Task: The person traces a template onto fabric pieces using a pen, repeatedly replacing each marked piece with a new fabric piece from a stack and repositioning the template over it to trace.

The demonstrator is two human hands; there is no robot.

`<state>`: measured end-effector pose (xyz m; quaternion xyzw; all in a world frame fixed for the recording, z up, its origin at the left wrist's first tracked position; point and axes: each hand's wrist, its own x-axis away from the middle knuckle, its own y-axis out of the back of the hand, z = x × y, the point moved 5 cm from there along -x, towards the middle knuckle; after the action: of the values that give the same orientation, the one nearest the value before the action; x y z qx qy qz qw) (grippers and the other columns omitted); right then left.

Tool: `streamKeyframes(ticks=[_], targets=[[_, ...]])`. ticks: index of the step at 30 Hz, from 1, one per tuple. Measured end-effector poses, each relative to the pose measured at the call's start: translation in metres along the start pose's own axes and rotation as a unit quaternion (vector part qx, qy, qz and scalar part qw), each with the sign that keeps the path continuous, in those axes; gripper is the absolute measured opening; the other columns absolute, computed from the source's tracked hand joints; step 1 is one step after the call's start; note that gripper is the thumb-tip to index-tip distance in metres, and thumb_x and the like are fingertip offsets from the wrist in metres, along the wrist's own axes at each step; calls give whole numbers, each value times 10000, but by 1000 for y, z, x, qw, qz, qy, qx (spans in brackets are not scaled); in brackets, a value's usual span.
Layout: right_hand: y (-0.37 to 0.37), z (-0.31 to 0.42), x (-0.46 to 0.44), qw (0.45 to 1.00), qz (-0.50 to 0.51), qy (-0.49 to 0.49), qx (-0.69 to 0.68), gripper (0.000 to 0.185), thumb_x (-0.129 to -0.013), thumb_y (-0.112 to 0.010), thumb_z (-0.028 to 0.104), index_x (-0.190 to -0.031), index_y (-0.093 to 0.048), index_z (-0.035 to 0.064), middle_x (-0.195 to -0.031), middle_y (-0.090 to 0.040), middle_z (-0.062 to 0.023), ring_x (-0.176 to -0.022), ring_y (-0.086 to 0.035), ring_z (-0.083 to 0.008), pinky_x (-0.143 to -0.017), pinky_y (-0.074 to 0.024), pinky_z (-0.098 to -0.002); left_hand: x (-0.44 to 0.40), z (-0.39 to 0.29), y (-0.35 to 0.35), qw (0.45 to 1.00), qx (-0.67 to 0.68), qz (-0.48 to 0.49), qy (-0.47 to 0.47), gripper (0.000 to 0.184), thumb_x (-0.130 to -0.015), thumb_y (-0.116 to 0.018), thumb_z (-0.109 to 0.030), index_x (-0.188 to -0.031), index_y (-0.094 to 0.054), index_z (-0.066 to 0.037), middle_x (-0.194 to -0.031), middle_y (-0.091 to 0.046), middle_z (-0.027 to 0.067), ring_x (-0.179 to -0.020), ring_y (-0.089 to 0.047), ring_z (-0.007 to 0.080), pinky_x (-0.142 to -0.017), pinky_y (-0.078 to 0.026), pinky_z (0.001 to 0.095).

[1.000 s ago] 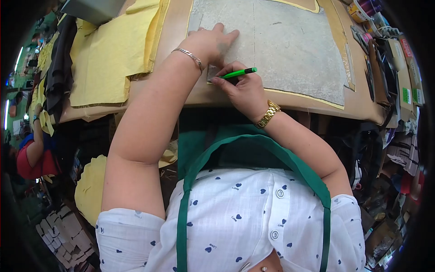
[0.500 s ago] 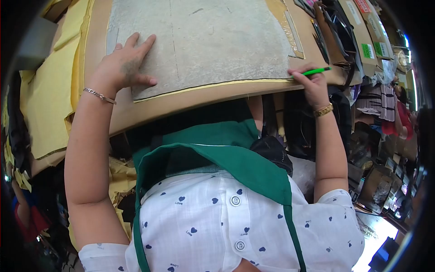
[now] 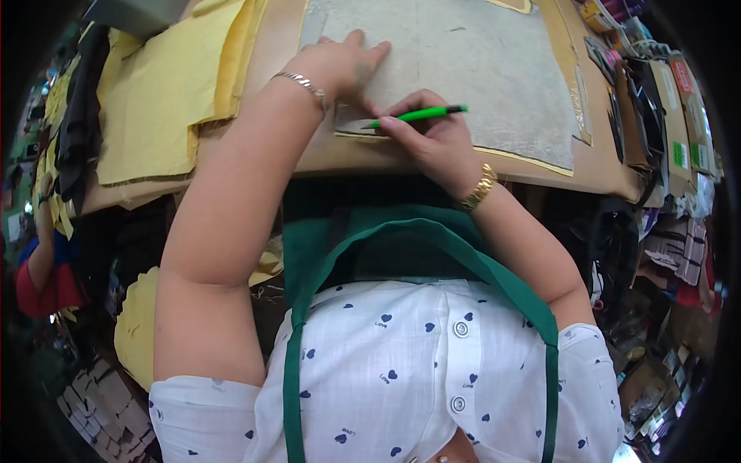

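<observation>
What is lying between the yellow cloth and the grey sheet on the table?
A strip of bare brown tabletop, seen in the head view, separates the yellow cloth from the grey sheet; the left forearm crosses over its nearer part.

Green pen (image 3: 424, 114) in right hand (image 3: 444, 143).

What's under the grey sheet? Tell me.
A narrow yellow strip shows along the near edge of the grey sheet, over the brown tabletop. Anything farther in is covered and cannot be seen.
</observation>
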<state>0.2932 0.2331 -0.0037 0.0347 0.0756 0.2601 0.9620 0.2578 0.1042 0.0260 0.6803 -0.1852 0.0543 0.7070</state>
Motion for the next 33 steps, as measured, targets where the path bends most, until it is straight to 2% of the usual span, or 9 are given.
streamKeyframes(ticks=[4,7,10,13,19,23,26,28,33], targets=[[-19,-1,-3,997,-4,24,70,167,-738,-631,183,-757,-542,43,-618,-556,-46,-559,-511,-110,-534,-417,-249,0,2,-4,999,-1,-37,3,858,-538,-732,-396,-1263,-321,-194,-1188,-406,126,-1032,-457,367,-836,-422,400],[-23,3,-2,995,6,-4,98,121,-750,-627,115,-752,-561,14,-714,-572,-36,-666,-517,-78,-615,-419,-213,0,2,-4,999,-6,-47,8,857,-525,-735,-399,-1255,-338,-188,-1176,-418,127,-1028,-461,367,-836,-421,398],[-28,3,-1,990,-35,77,115,168,-730,-632,183,-758,-539,46,-629,-560,-74,-544,-512,-153,-531,-421,-267,-1,2,-5,999,-12,-42,0,859,-531,-731,-392,-1260,-325,-187,-1176,-417,132,-1032,-457,373,-843,-417,401],[-16,3,1,993,-26,48,109,159,-731,-627,167,-750,-532,41,-645,-569,-67,-575,-526,-125,-538,-422,-258,-3,2,-5,1000,5,-27,-9,873,-542,-729,-393,-1271,-297,-184,-1215,-380,150,-1037,-446,395,-852,-411,408],[131,-7,33,995,8,-91,45,115,-745,-619,130,-771,-545,45,-754,-585,-36,-695,-533,-88,-629,-426,-223,-4,0,-4,1000,10,10,-8,920,-552,-727,-406,-1298,-236,-185,-1302,-269,170,-1088,-369,454,-893,-377,429],[258,9,88,945,-100,-166,262,161,-759,-594,156,-809,-559,8,-727,-595,-57,-700,-555,-124,-667,-421,-239,1,-6,2,999,11,36,21,938,-556,-739,-368,-1309,-210,-187,-1351,-182,169,-1151,-280,471,-930,-332,454],[315,-1,122,945,-241,-175,137,111,-767,-568,102,-782,-486,30,-696,-551,-44,-698,-565,-134,-672,-445,-242,2,-6,9,996,38,79,37,964,-539,-749,-372,-1312,-200,-196,-1364,-142,164,-1180,-236,462,-945,-298,480],[312,9,123,954,-284,-83,-44,141,-785,-505,19,-887,-412,45,-774,-497,-45,-719,-569,-161,-706,-488,-325,4,-4,8,997,44,56,30,946,-541,-744,-384,-1305,-224,-184,-1342,-192,161,-1160,-268,467,-919,-322,478],[265,18,81,960,-248,-84,99,91,-824,-455,54,-911,-438,31,-786,-497,-58,-737,-564,-166,-677,-452,-274,8,-6,15,998,27,52,33,929,-544,-738,-413,-1298,-246,-183,-1304,-256,148,-1137,-308,460,-888,-350,460]])
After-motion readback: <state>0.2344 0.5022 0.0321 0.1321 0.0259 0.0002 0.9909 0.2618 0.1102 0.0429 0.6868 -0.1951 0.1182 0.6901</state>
